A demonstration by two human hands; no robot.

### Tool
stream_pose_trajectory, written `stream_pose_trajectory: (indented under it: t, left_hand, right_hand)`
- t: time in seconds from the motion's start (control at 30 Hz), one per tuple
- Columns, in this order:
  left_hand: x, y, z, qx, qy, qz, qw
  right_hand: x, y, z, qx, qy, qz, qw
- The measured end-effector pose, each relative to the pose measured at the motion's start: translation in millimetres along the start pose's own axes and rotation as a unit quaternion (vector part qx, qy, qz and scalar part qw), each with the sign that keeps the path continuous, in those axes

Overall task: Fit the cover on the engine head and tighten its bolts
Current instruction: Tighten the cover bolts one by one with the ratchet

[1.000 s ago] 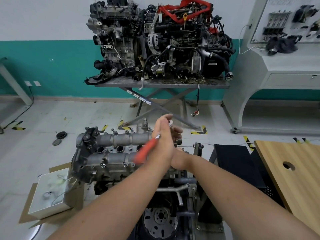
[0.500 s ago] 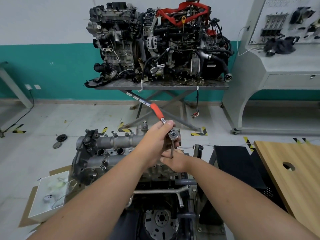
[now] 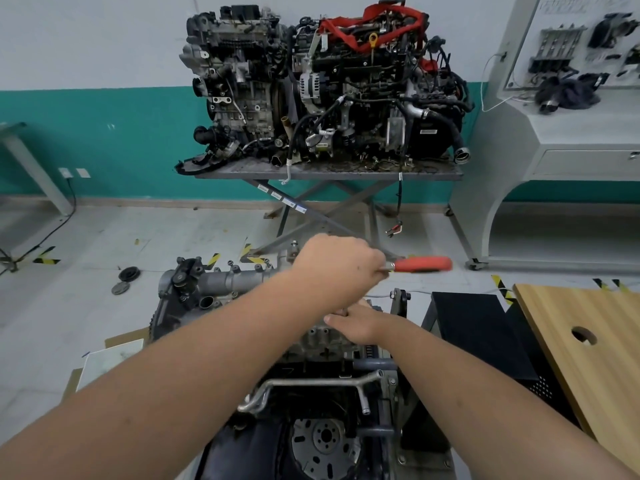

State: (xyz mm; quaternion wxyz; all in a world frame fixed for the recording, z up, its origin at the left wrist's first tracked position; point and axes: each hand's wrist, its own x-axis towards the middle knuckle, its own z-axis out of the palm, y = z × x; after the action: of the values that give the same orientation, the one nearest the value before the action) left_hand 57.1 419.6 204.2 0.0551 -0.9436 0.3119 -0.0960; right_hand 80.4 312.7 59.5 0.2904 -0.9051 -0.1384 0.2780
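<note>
The grey metal cover [image 3: 221,282] lies on top of the engine head [image 3: 322,337], which sits on a stand in front of me. My left hand [image 3: 337,268] grips a ratchet wrench near its head, and the wrench's red handle [image 3: 424,264] points to the right. Just below it, my right hand [image 3: 356,322] pinches the extension shaft, which stands over the right end of the cover. The socket and the bolt under it are hidden by my hands.
A wooden table [image 3: 588,341] with a round hole is at the right, next to a black box [image 3: 474,327]. A white box [image 3: 110,362] on cardboard sits at the left. Behind, two engines rest on a scissor lift table [image 3: 329,173]. A white bench [image 3: 571,140] stands far right.
The wrench handle has swung clockwise, from pointing towards me, to up-left, to pointing right now. My left hand turned with it. My right hand stayed on the shaft.
</note>
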Motion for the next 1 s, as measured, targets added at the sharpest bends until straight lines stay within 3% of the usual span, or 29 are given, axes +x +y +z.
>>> stream_pose_trajectory:
  t: [0.07,0.17,0.23,0.3,0.33,0.37,0.47,0.5,0.53,0.6,0.7,0.8,0.9,1.0]
  left_hand:
    - [-13.1,8.2,17.9,0.018,0.135,0.054,0.989]
    - [-24.8,11.5,43.8,-0.084,0.327,-0.008,0.941]
    - [-24.9,16.6,53.5,-0.164,0.339,-0.101,0.921]
    - [-25.6,23.2,59.9,-0.318,0.306,-0.165,0.882]
    - [-26.3,28.1,59.9,-0.430,0.299,-0.191,0.830]
    - [-25.1,33.6,58.6,-0.547,0.298,-0.221,0.751]
    - [-12.6,36.1,51.9,-0.775,0.235,-0.350,0.472]
    - [-9.9,31.1,49.6,-0.810,0.212,-0.367,0.405]
    - [-7.9,24.0,48.0,-0.829,0.192,-0.372,0.371]
    - [-6.5,11.1,44.3,-0.836,0.145,-0.364,0.383]
    - [-10.2,4.7,41.8,-0.825,0.102,-0.318,0.456]
    - [-12.7,2.6,36.6,-0.805,0.077,-0.303,0.504]
    - [-11.7,-6.0,19.2,-0.745,-0.004,-0.282,0.605]
    - [-4.7,-15.6,-5.4,-0.592,-0.103,-0.251,0.759]
  right_hand:
    - [-1.2,-1.6,0.8,-0.036,0.020,-0.007,0.999]
    - [-5.8,-6.9,2.0,-0.013,0.060,-0.022,0.998]
    - [-7.1,-8.7,3.6,0.029,0.064,-0.047,0.996]
    - [-11.3,-12.9,1.7,0.087,0.051,-0.047,0.994]
    - [-9.4,-11.2,2.6,0.114,0.048,-0.050,0.991]
    - [-7.8,-10.3,3.8,0.102,0.038,-0.046,0.993]
    - [-1.7,-4.5,4.5,0.057,0.018,-0.029,0.998]
    - [-3.2,-4.4,3.9,0.043,0.015,-0.032,0.998]
    - [-1.4,-2.6,3.9,0.038,0.023,-0.035,0.998]
    - [-2.4,-6.0,1.2,0.024,0.023,-0.035,0.999]
    - [-1.4,-4.8,1.8,0.008,0.031,-0.016,0.999]
    - [1.1,-0.7,2.4,0.016,0.019,-0.023,0.999]
    - [0.8,-0.2,3.0,-0.006,0.009,-0.003,1.000]
    - [-2.9,-1.4,0.9,-0.006,-0.006,0.012,1.000]
